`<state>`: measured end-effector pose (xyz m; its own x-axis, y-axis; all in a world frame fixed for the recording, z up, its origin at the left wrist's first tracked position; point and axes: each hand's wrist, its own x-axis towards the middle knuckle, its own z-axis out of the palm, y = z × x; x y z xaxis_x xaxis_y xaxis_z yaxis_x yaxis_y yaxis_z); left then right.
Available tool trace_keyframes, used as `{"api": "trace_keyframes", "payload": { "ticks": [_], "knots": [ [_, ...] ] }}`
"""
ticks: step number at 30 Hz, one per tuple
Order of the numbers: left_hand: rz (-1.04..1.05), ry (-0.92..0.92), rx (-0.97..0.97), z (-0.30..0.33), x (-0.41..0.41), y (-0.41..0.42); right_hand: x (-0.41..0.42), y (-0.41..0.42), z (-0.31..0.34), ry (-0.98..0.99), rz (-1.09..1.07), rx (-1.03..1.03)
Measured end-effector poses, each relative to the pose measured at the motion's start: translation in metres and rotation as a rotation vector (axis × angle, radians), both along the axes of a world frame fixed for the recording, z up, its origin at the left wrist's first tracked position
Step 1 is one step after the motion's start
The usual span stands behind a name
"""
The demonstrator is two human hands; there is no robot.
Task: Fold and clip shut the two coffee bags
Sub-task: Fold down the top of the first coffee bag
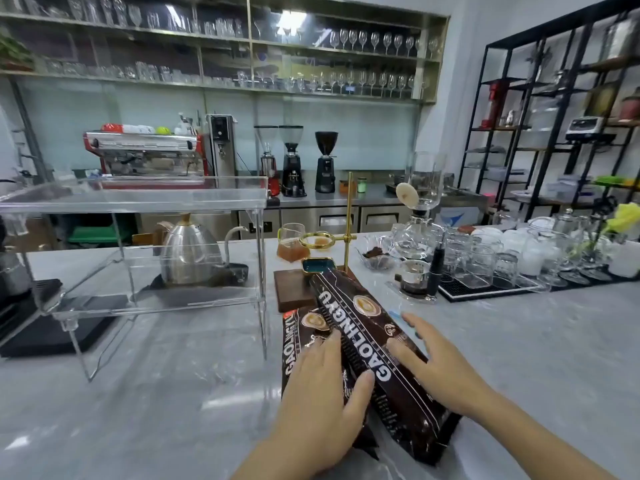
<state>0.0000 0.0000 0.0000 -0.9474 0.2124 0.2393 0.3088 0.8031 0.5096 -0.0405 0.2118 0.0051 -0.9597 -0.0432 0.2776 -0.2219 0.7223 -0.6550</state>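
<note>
Two dark brown coffee bags with white lettering lie side by side on the grey counter. The right bag (367, 327) lies on top, long and slanted, its far end reaching a wooden base. The left bag (298, 341) lies partly under it. My left hand (322, 393) rests flat on the left bag, its thumb against the edge of the right bag. My right hand (436, 362) presses on the right bag with straight, spread fingers. A small blue thing (398, 315), perhaps a clip, shows on the counter just beyond my right fingertips.
A clear acrylic shelf (138, 237) stands to the left with a steel kettle (190, 251) behind it. A pour-over stand on a wooden base (294, 289) sits behind the bags. A siphon brewer (415, 244) and a mat of glasses (491, 268) stand at the right.
</note>
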Motion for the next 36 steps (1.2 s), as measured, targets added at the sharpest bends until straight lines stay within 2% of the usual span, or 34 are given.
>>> {"api": "trace_keyframes", "payload": {
  "ticks": [2, 5, 11, 17, 21, 29, 36],
  "knots": [
    [0.023, 0.021, 0.019, 0.0, -0.001, 0.004, -0.002, 0.001, -0.001, -0.03, 0.021, -0.061],
    [0.036, 0.078, -0.08, 0.001, -0.004, 0.011, -0.001, 0.002, -0.008, -0.043, 0.021, -0.066],
    [0.054, 0.03, -0.107, -0.001, -0.006, 0.025, 0.004, 0.004, -0.017, 0.031, -0.042, -0.092],
    [-0.043, 0.119, 0.064, -0.001, -0.005, 0.035, 0.013, 0.003, -0.024, 0.162, -0.073, -0.221],
    [-0.125, 0.103, 0.307, -0.001, -0.005, 0.043, 0.023, 0.002, -0.024, 0.248, -0.078, -0.344],
    [-0.201, 0.101, 0.643, 0.009, -0.004, 0.054, 0.043, -0.003, -0.025, 0.433, -0.124, -0.569],
    [-0.25, 0.045, 0.798, 0.015, -0.002, 0.052, 0.064, -0.006, -0.024, 0.547, -0.134, -0.683]
  ]
}}
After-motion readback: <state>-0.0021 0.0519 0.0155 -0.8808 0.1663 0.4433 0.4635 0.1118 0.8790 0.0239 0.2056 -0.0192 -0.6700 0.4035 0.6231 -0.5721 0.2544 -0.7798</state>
